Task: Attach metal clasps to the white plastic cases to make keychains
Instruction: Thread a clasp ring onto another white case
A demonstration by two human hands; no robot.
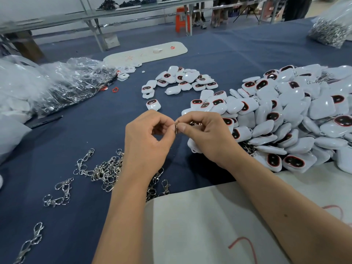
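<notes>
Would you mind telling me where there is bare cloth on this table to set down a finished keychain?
Bare blue cloth lies between the plastic bags on the left and the loose clasps, and again beyond the small group of cases toward the far edge. The right is crowded with the big heap of cases.

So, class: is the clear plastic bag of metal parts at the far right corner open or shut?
Cannot tell. The clear plastic bag of metal parts stands bulging on the blue cloth, but its top is cut off by the frame.
</notes>
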